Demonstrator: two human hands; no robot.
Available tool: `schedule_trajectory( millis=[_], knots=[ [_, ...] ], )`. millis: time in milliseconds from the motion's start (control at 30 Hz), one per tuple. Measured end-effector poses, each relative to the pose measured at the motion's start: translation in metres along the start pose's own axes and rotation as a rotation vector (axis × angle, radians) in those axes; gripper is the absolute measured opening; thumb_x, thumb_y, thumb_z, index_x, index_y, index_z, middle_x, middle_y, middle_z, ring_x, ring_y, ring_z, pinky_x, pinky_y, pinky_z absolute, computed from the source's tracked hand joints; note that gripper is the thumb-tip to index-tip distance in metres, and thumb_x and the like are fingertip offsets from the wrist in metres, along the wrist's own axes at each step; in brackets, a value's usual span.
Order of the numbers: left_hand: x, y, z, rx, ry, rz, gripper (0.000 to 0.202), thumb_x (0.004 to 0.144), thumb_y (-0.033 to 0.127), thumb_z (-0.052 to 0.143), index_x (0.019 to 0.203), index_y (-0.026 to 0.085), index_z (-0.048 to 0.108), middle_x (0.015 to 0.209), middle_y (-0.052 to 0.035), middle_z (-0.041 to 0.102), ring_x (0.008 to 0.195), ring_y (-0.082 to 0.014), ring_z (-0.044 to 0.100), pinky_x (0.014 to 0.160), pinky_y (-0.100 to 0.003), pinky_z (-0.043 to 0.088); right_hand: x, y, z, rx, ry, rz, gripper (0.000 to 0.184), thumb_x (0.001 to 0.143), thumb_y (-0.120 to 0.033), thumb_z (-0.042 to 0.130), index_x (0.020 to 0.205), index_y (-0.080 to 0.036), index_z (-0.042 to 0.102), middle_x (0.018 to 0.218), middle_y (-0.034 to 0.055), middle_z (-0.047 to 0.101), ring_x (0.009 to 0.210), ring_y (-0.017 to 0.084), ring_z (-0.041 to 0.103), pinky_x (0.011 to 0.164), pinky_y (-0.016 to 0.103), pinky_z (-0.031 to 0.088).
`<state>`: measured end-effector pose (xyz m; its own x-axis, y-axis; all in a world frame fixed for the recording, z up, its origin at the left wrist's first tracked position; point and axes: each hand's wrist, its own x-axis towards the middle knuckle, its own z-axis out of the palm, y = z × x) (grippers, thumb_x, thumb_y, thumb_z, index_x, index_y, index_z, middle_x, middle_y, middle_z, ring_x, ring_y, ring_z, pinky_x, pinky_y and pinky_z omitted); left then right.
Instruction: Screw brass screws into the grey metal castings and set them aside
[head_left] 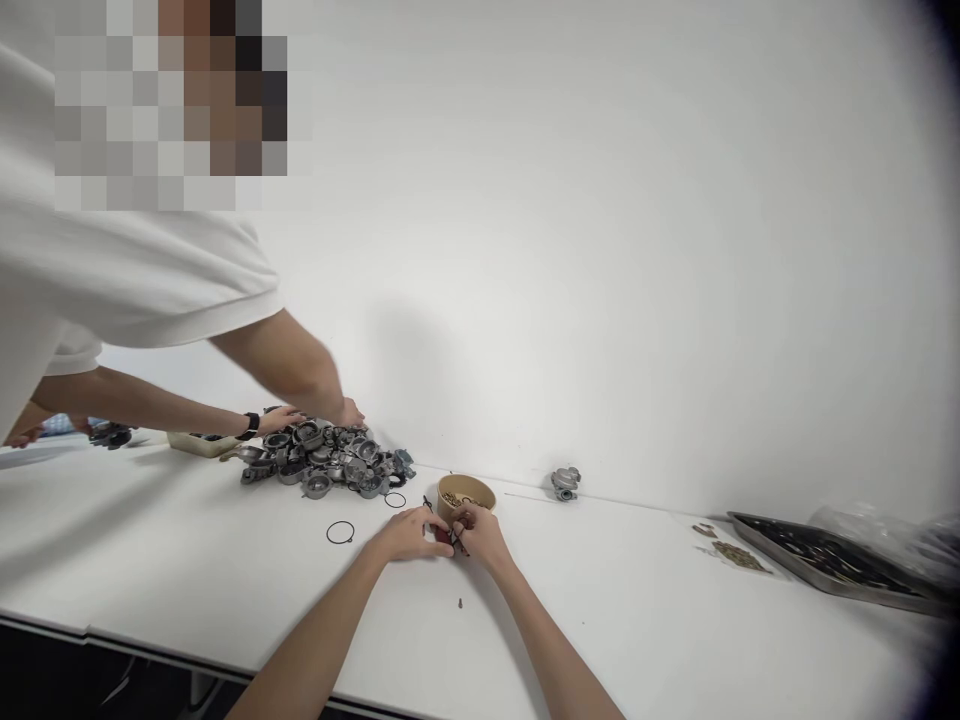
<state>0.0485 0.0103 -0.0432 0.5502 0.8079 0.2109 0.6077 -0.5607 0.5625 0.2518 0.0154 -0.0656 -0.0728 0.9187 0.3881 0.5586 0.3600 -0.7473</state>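
Note:
Just in front of a tan bowl (466,484) of small brass-coloured pieces, my two hands are close together. A small red and black part (444,536) lies between them, mostly covered by fingers, so its kind cannot be made out. My left hand (407,533) is curled about its left side, thumb reaching along the near side. With bent, pinching fingers, my right hand (480,536) grips it from the right, next to the bowl's rim. Thin black rings (340,541) lie to the left, and a tiny screw-like piece (460,603) lies nearer me.
A co-worker in a white shirt reaches over a heap of grey metal housings (319,462) at left. One similar housing (565,484) stands by the wall. At right are a dark tray (825,570) and a pile of small brass-coloured pieces (739,556). A shallow container (199,445) is behind the co-worker's arm.

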Motion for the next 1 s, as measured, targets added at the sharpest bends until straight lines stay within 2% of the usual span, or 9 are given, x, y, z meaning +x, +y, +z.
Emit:
schedule_trajectory(
  millis=[100, 233, 333, 567, 767, 1000],
  knots=[
    [-0.002, 0.003, -0.001, 0.001, -0.001, 0.030, 0.045, 0.068, 0.057, 0.070, 0.107, 0.035, 0.070, 0.114, 0.0015, 0.064, 0.103, -0.0231, 0.059, 0.082, -0.027, 0.046, -0.001, -0.002, -0.001, -0.012, 0.009, -0.001, 0.021, 0.071, -0.013, 0.054, 0.084, -0.017, 0.070, 0.069, 0.0043, 0.071, 0.059, 0.019, 0.065, 0.056, 0.026, 0.049],
    [-0.002, 0.004, 0.000, 0.032, -0.017, 0.016, 0.063, 0.058, 0.061, 0.077, 0.115, 0.035, 0.066, 0.114, 0.0004, 0.061, 0.102, -0.0249, 0.058, 0.081, -0.029, 0.046, 0.000, -0.003, 0.001, -0.012, 0.017, 0.010, 0.021, 0.072, -0.014, 0.051, 0.083, -0.019, 0.068, 0.067, 0.0025, 0.070, 0.056, 0.018, 0.064, 0.054, 0.025, 0.048],
    [0.000, 0.003, 0.004, 0.044, -0.009, 0.014, 0.068, 0.056, 0.062, 0.077, 0.117, 0.036, 0.064, 0.114, -0.0003, 0.060, 0.099, -0.0243, 0.059, 0.080, -0.029, 0.046, -0.001, -0.003, 0.003, 0.006, 0.024, 0.014, 0.019, 0.073, -0.013, 0.049, 0.081, -0.019, 0.066, 0.067, 0.0016, 0.069, 0.054, 0.016, 0.064, 0.051, 0.023, 0.047],
    [0.003, 0.000, 0.010, 0.026, 0.044, 0.027, 0.042, 0.075, 0.058, 0.065, 0.106, 0.030, 0.068, 0.106, -0.0004, 0.063, 0.096, -0.0214, 0.060, 0.081, -0.027, 0.045, -0.001, -0.003, 0.006, 0.006, 0.030, 0.002, 0.015, 0.076, -0.018, 0.050, 0.080, -0.020, 0.065, 0.070, 0.0012, 0.070, 0.059, 0.016, 0.066, 0.056, 0.024, 0.049],
    [0.006, -0.003, 0.012, 0.059, 0.069, 0.020, 0.039, 0.083, 0.058, 0.055, 0.104, 0.028, 0.068, 0.108, -0.0013, 0.064, 0.098, -0.0220, 0.060, 0.083, -0.028, 0.045, -0.002, -0.005, 0.006, -0.039, 0.038, -0.027, 0.016, 0.075, -0.018, 0.052, 0.080, -0.019, 0.067, 0.073, 0.0022, 0.071, 0.063, 0.018, 0.066, 0.060, 0.026, 0.050],
    [0.008, -0.008, 0.014, 0.064, 0.049, -0.001, 0.036, 0.086, 0.055, 0.052, 0.104, 0.028, 0.067, 0.106, -0.0024, 0.064, 0.100, -0.0229, 0.060, 0.083, -0.029, 0.045, -0.007, -0.015, 0.003, 0.032, -0.055, -0.119, 0.022, 0.078, -0.018, 0.051, 0.087, -0.019, 0.071, 0.088, 0.0050, 0.073, 0.081, 0.021, 0.067, 0.073, 0.029, 0.052]
  ],
)
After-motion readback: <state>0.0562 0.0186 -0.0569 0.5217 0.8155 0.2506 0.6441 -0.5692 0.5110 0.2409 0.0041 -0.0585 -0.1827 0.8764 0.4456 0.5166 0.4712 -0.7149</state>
